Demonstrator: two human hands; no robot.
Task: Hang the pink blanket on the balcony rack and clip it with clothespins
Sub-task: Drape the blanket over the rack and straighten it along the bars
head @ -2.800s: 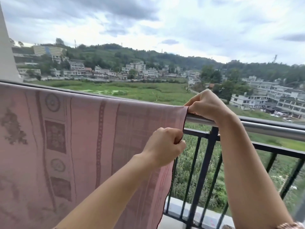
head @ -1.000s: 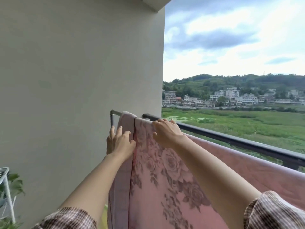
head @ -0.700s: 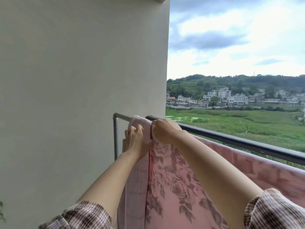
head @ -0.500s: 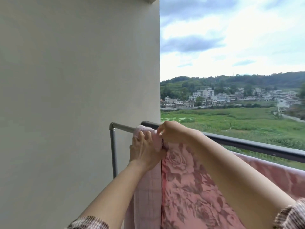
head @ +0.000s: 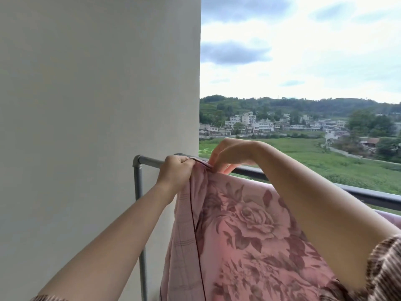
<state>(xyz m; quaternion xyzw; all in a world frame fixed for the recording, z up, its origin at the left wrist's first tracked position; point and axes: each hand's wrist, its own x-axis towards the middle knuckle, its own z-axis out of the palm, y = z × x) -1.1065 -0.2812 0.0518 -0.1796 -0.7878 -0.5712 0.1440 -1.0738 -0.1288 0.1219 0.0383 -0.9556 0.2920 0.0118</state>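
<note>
The pink blanket [head: 249, 235], patterned with dark roses, hangs over the grey metal rack bar [head: 149, 161] near its left end. My left hand [head: 175, 172] grips the blanket's left edge in a fist at the top of the bar. My right hand [head: 230, 156] pinches the same top edge just to the right, fingers pointing down. The bar under the blanket is hidden. No clothespin is in view.
A plain light wall [head: 97, 127] fills the left half, close behind the rack's upright post [head: 140, 213]. The dark balcony railing [head: 368, 196] runs off to the right behind the blanket. Beyond lie green fields and distant buildings.
I have gone from the blanket's right end to its left end by the wall. In the last second both hands closed on the top edge and drew it up over the bar.
</note>
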